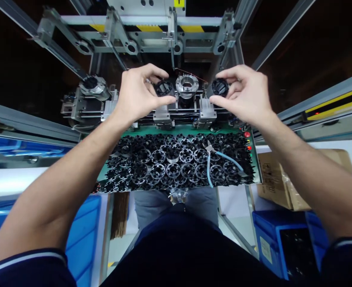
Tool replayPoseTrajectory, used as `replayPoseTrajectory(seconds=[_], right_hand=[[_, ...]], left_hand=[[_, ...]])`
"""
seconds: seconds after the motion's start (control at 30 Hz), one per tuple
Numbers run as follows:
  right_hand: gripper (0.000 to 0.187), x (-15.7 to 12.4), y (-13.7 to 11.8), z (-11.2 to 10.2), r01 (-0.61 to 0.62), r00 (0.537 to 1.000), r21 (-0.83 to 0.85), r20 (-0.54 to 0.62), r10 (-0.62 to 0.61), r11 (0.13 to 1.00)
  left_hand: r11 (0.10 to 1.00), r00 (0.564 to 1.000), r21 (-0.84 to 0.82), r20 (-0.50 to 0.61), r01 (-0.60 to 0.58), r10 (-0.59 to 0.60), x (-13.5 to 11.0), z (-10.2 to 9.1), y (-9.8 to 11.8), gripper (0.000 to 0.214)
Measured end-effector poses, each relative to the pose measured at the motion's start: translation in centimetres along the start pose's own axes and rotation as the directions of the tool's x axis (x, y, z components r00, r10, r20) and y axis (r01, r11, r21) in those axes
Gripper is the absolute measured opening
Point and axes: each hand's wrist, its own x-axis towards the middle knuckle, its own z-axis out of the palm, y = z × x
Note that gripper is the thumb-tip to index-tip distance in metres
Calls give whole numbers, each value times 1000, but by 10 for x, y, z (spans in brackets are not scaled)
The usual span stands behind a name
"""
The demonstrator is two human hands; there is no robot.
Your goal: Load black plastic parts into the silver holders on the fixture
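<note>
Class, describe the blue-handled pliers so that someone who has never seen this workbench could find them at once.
Start at the green tray just below the machine fixture, heaped with black ring-shaped parts. Look to its right half, near the red buttons: the pliers lie on top of the heap. Their pale blue handles and metal jaws set them apart as the only tool among the dark rings.
</note>
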Motion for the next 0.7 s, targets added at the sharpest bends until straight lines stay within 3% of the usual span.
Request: replayPoseTrajectory(seconds=[0.1, 0.2, 0.3, 0.43, 0.5, 0.57, 0.7], right_hand=[[64, 17, 30, 6, -42, 998, -190, 42, 51, 981], [60, 21, 42, 11, -31, 998, -315, 43, 47, 948], [62, 18, 39, 12, -14, 1000, -286, 8, 17, 958], [58, 13, 28, 10, 42, 994, -384, 113, 2, 922], [57, 12, 24, 12, 46, 993, -404, 115, 1, 914], [55, 12, 21, 14, 34, 993, -415, 119, 17, 909], [56, 20, 14, 8, 45, 993, -369, 116, -2, 928]], left_hand=[[998, 999, 46, -6, -52, 53, 17, 3, -30, 89], [988, 995, 122, 33, -92, 89, 18, 2, -38, 82], [992, 997, 100, 25, -75, 73, 9, -4, -35, 79], [994, 995, 101, 92, -39, 30, 1, -10, -40, 87], [995, 998, 93, 52, -39, 35, 1, -11, -46, 90], [993, 997, 99, 37, -64, 60, 1, -10, -48, 87], [979, 986, 153, 126, -132, 113, -9, -6, -33, 85]])
